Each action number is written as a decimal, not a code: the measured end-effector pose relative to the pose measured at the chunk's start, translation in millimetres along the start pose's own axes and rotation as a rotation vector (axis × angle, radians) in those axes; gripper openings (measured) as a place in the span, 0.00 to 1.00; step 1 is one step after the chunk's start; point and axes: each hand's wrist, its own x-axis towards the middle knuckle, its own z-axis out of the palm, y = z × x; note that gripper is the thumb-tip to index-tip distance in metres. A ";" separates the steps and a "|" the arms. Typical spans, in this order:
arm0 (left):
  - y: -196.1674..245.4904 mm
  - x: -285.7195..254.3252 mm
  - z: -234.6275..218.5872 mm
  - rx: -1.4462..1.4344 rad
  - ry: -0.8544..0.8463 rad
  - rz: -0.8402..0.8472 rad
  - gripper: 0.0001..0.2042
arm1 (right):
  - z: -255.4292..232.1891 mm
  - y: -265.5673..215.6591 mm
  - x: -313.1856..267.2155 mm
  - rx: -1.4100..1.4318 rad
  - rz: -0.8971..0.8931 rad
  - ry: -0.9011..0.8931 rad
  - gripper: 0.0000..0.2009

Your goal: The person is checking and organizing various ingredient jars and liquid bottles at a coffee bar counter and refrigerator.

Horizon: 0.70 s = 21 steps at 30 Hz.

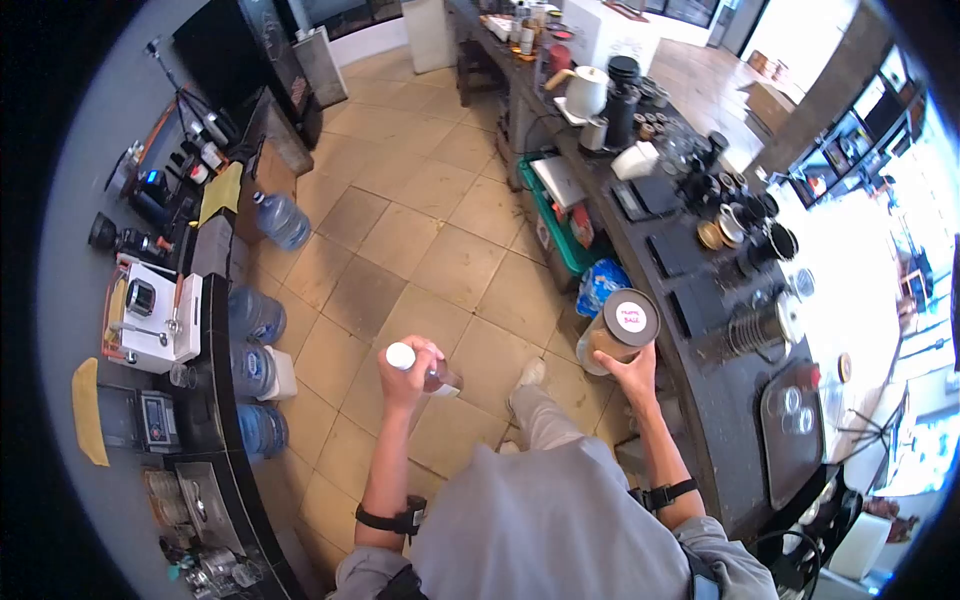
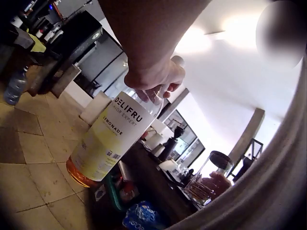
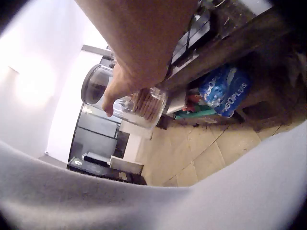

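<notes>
My left hand (image 1: 412,378) grips a clear glass syrup bottle (image 2: 109,140) round its neck, under the white cap (image 1: 400,355). The bottle tilts in the left wrist view; its label reads Delifru and Lemonade, and amber liquid shows at the base. Over by the right counter, my right hand (image 1: 634,376) holds a clear jar (image 3: 149,109) with fingers and thumb round its side. A dark lid (image 1: 648,338) with a round, pink-lettered white sticker covers the jar. Brown stick-like pieces lie inside. Both things are held up above the floor.
The dark counter (image 1: 705,400) on my right carries scales, a kettle (image 1: 586,92), glassware and a tray (image 1: 775,470). Beneath it are a green crate (image 1: 548,205) and a blue bag (image 1: 602,285). Large water bottles (image 1: 283,222) line the left counter. Tiled floor (image 1: 400,240) runs between.
</notes>
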 end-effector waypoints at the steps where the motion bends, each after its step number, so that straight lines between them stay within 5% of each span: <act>1: -5.0 11.3 -8.9 0.004 0.017 0.003 0.10 | 13.4 0.9 19.1 0.003 -0.004 -0.017 0.42; 11: -6.6 182.9 -43.0 0.124 0.245 0.019 0.08 | 152.1 0.1 248.3 0.101 -0.059 -0.319 0.46; 16: -3.0 277.8 -43.0 0.070 0.230 0.113 0.08 | 193.8 -39.7 348.0 0.108 -0.020 -0.392 0.46; 21: -19.8 379.0 -51.1 0.030 0.209 0.100 0.08 | 235.1 -30.8 423.0 0.064 -0.042 -0.355 0.46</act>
